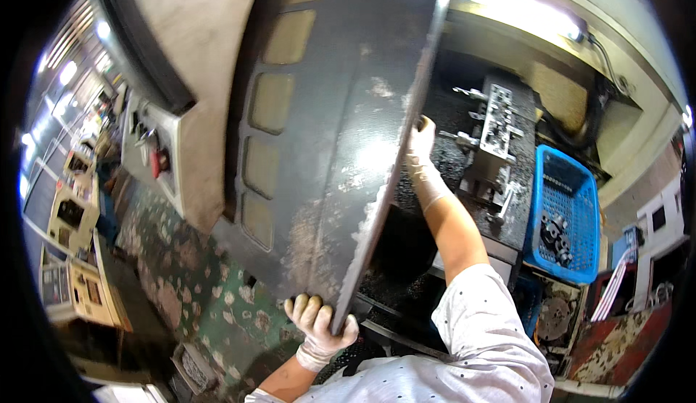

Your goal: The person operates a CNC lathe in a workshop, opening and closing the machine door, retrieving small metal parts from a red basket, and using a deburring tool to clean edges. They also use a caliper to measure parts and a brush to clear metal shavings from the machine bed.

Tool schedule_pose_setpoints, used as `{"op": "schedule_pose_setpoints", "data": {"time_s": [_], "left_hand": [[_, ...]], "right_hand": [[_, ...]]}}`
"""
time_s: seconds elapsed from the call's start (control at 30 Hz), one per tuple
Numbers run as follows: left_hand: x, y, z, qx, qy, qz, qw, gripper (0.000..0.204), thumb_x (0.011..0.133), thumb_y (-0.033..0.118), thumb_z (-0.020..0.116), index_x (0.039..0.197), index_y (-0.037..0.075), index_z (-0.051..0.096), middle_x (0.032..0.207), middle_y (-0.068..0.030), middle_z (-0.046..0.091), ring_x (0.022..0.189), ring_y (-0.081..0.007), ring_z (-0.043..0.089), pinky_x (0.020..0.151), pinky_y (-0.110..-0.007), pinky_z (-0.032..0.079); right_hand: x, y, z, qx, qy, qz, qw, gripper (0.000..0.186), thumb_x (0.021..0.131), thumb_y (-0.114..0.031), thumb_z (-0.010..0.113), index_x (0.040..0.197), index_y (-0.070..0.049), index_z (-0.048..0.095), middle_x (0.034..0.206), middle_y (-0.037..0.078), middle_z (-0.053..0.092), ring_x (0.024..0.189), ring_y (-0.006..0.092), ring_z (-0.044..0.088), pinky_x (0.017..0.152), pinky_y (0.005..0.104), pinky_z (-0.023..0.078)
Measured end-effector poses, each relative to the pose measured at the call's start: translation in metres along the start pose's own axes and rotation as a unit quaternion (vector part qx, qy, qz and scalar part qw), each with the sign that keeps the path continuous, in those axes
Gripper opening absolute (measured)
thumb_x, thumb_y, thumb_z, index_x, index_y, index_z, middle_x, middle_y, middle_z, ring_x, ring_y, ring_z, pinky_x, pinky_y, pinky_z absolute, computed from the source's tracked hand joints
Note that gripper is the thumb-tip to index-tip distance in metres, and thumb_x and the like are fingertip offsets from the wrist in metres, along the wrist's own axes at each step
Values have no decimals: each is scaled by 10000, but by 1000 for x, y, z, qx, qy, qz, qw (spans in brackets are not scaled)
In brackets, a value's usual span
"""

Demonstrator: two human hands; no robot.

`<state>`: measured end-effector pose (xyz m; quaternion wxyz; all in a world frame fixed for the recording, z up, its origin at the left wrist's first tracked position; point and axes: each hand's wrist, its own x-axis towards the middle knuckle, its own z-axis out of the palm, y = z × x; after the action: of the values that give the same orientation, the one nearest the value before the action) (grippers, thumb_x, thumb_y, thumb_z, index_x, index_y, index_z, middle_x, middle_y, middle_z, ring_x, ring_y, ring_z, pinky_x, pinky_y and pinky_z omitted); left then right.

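A large dark grey machine door [355, 113] with scuffed paint and a row of framed windows runs through the middle of the view. Gloved in white, my left hand [319, 327] wraps round its near lower corner, with stained fingertips on the outer face and the thumb at the edge. Further up the same edge, my right hand [420, 146], also gloved, is closed against the door's inner side; some of its fingers are hidden. Beyond my right arm, a metal fixture [496, 135] with several clamps stands on the wet, chip-strewn machine bed [453, 160].
A blue plastic basket [565, 258] holding dark metal parts sits right of the fixture. A bright lamp [522, 11] lights the machine's inside. To the left are a control box [163, 153] with a red part, worn green floor [210, 287] and other machines [83, 280].
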<state>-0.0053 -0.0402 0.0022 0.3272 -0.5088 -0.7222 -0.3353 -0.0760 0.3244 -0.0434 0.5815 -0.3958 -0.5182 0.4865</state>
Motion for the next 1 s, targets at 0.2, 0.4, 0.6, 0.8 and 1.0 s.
{"op": "schedule_pose_setpoints", "data": {"time_s": [0.2, 0.4, 0.6, 0.8, 1.0], "left_hand": [[4, 2, 11, -38, -24, 28, 999, 480, 608, 258, 516, 999, 32, 354, 1009, -153, 358, 994, -327, 317, 882, -476, 144], [17, -6, -32, -168, -49, -18, 984, 548, 655, 328, 522, 1069, 12, 352, 1078, -170, 375, 995, -331, 369, 836, -437, 239], [72, -95, -61, -66, 120, -64, 989, 453, 688, 108, 451, 1103, -21, 325, 1124, -192, 339, 1072, -317, 300, 897, -403, 202], [157, -204, -66, -56, 168, -131, 975, 427, 636, -47, 445, 1052, 36, 396, 1030, -114, 442, 994, -236, 393, 854, -313, 282], [205, -248, -56, 45, 109, 2, 993, 440, 554, -106, 389, 952, 64, 470, 842, -70, 543, 853, -253, 475, 791, -332, 332]], "right_hand": [[1, 63, -15, -20, -32, 112, 993, 363, 693, -201, 528, 963, 26, 441, 932, 168, 482, 878, 275, 457, 780, 317, 345], [-21, 12, -21, -108, -129, 25, 985, 366, 695, -203, 526, 966, 28, 439, 937, 164, 478, 882, 266, 453, 781, 312, 344], [-3, -10, -48, -160, -165, -12, 973, 369, 698, -205, 524, 968, 30, 438, 943, 160, 475, 885, 257, 450, 781, 307, 344], [-5, -20, -42, -169, -204, -12, 964, 373, 700, -208, 523, 971, 33, 436, 949, 156, 471, 888, 248, 446, 782, 303, 343], [0, -25, -46, -170, -217, -14, 961, 376, 702, -210, 521, 974, 35, 434, 954, 152, 468, 891, 239, 442, 783, 298, 343]]}}
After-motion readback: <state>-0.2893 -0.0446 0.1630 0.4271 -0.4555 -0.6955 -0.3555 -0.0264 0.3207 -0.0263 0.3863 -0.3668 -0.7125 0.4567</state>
